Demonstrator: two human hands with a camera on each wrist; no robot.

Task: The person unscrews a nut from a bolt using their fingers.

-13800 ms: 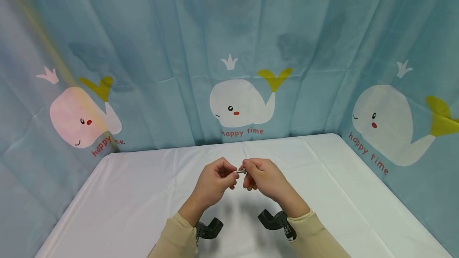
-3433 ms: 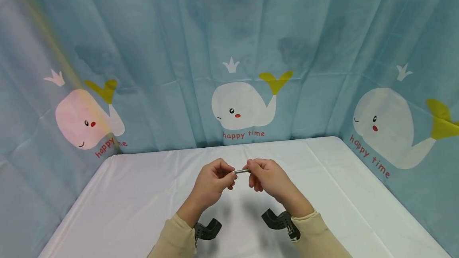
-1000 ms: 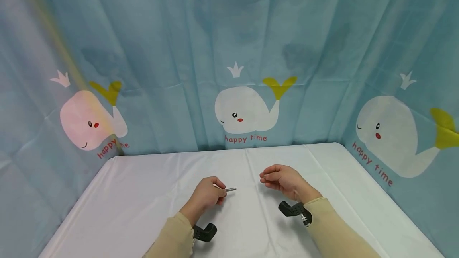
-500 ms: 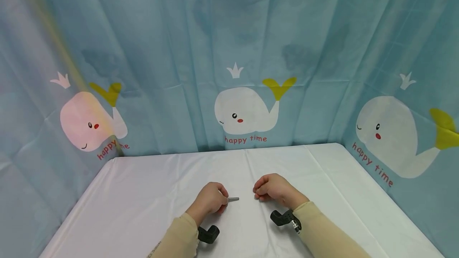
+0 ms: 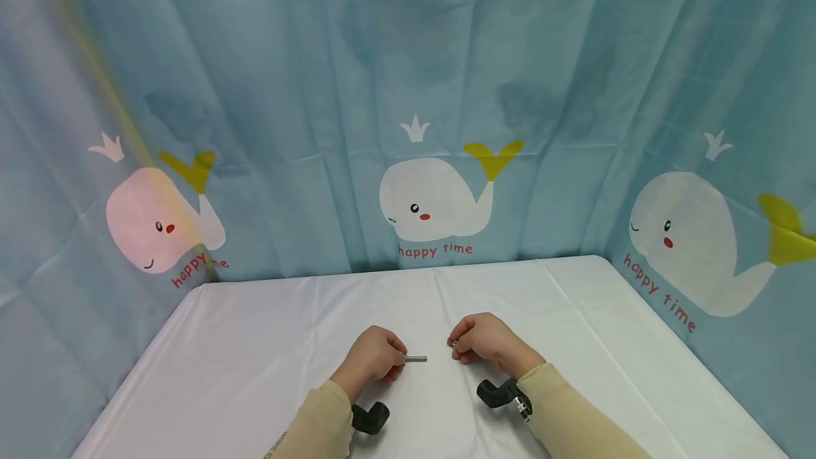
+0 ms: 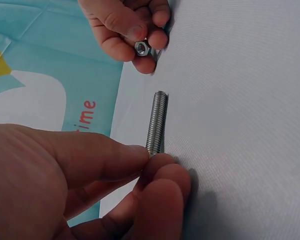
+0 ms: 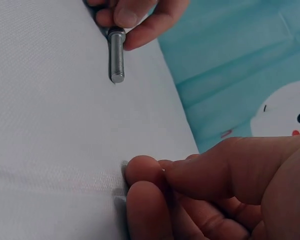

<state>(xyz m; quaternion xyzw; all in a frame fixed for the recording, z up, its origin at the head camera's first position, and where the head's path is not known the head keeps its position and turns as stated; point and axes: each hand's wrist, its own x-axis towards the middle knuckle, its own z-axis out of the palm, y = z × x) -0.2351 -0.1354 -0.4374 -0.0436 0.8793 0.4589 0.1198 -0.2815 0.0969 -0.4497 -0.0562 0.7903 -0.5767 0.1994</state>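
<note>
My left hand [image 5: 372,355] pinches a silver threaded bolt [image 6: 157,120] near one end, low at the tablecloth. The threaded shaft sticks out to the right, toward the other hand; the pinched end is covered by the fingers in the left wrist view. My right hand [image 5: 487,341] holds a small hex nut [image 6: 142,48] between thumb and fingertips, its hole facing the bolt. A short gap separates nut and bolt. From the right wrist, the bolt shaft [image 7: 117,60] shows lying close along the cloth, while the nut is mostly hidden by the fingers.
A white cloth [image 5: 255,346] covers the table. Blue curtains [image 5: 287,91] printed with whales stand at its back and both sides. Black wrist mounts [image 5: 371,418] hang below both wrists, just above the cloth.
Earlier both hands gripped the bolt together above the table. They have since parted, the nut going with my right hand, and both have come down to the cloth. Little has shifted in the last half second.
</note>
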